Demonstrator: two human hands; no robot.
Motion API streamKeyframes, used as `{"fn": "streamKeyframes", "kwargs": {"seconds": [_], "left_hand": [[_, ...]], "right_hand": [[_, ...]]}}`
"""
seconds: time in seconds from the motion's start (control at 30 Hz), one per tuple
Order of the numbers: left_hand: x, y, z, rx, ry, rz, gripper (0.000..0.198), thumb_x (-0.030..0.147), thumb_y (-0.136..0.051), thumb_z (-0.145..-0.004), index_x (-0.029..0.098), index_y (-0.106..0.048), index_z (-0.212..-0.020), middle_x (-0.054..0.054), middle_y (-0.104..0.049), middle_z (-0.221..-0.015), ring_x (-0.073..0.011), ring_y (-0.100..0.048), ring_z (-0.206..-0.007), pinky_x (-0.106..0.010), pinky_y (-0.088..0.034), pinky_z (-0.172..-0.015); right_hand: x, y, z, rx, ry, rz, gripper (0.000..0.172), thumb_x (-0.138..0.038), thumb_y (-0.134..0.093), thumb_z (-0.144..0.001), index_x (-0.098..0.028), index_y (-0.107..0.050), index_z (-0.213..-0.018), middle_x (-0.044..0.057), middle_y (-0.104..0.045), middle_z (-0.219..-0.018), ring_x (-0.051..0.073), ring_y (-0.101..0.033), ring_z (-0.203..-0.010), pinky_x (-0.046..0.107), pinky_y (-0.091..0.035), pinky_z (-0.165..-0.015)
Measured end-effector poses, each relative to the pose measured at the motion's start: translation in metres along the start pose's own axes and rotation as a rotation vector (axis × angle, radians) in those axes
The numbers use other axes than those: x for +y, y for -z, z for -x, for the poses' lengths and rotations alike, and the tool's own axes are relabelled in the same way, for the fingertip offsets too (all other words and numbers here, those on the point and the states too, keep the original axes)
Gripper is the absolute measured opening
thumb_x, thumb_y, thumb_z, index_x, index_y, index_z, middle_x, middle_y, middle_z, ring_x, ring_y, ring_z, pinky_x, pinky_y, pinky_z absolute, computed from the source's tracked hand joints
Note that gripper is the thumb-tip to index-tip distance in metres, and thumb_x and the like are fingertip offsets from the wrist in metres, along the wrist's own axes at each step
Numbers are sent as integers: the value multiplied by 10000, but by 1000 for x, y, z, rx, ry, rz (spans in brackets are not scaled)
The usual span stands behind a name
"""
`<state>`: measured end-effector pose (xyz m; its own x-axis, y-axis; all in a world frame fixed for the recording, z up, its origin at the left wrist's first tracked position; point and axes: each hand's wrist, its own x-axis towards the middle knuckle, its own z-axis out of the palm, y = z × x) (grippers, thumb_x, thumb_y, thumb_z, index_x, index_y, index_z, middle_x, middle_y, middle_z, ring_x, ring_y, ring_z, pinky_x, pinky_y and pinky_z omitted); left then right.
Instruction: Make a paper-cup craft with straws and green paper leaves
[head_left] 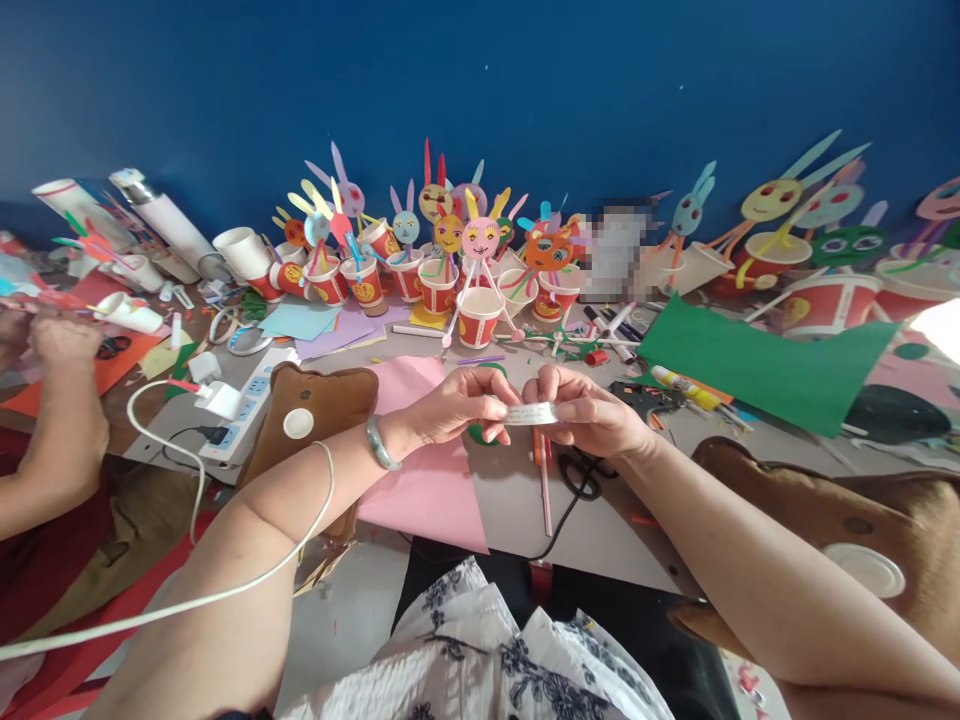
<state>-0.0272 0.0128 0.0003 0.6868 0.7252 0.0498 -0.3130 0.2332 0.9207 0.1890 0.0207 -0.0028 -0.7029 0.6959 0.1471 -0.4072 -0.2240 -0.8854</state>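
Above the near part of the table, my left hand (461, 405) and my right hand (596, 415) pinch opposite ends of a short white strip (531, 413) with small printed marks. I cannot tell whether it is paper or tape. Below the hands lie a pink paper sheet (420, 460), partly covered by my left arm, and a thin pink-and-white stick (546, 490). Green paper (480, 434) shows behind my left fingers. A black cable (581, 475) is coiled under my right hand. Straight ahead stands a red-and-white paper cup (480, 318) with a pink bunny-face figure (481, 238).
Several paper cups with animal-face figures line the blue wall (480, 80). A power strip (247, 410) and a brown cushion (330, 395) lie left, a green sheet (757, 360) and another brown cushion (840, 520) right. A white cable (247, 575) crosses my left arm. A co-worker's arm (64, 410) is far left.
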Motion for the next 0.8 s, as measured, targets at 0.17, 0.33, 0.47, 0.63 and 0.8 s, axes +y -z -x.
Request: {"fn": "streamKeyframes", "kwargs": {"seconds": [0.17, 0.33, 0.47, 0.63, 0.8], "left_hand": [[3, -1, 0, 41, -9, -46, 221, 304, -761, -763, 159, -596, -737, 59, -543, -597, -52, -503, -469, -266, -531, -618], [0, -1, -3, 173, -55, -198, 288, 334, -762, -745, 158, -538, -704, 49, -531, -647, -43, -454, -506, -201, -365, -510], [2, -5, -2, 265, -77, -337, 312, 335, -787, -711, 163, -529, -746, 50, -508, -689, -69, -492, -604, -203, -373, -557], [8, -9, 2, 182, -4, -137, 287, 353, -719, -757, 175, -493, -761, 47, -477, -735, -91, -550, -626, -227, -408, -591], [7, -3, 3, 150, -86, -229, 235, 299, -699, -737, 181, -501, -785, 34, -486, -778, -98, -530, -685, -224, -392, -609]], "right_hand": [[-4, -1, 1, 34, -38, 69, 258, -337, -819, -772, -187, -613, -809, -6, -672, -777, 56, -495, -456, 185, -351, -395], [4, -5, -4, 165, -20, 128, 279, -316, -848, -747, -180, -604, -749, -1, -693, -787, 49, -492, -466, 173, -358, -385], [10, -7, -4, 290, -7, 198, 295, -336, -852, -748, -170, -608, -736, -6, -686, -739, 31, -452, -421, 166, -347, -369], [1, -15, 3, 221, -19, 205, 351, -327, -902, -686, -183, -645, -877, -41, -633, -626, 51, -468, -404, 181, -392, -376], [0, -19, 4, 286, 36, 306, 307, -271, -898, -698, -187, -651, -860, -30, -638, -636, 56, -472, -420, 187, -392, -383]]}}
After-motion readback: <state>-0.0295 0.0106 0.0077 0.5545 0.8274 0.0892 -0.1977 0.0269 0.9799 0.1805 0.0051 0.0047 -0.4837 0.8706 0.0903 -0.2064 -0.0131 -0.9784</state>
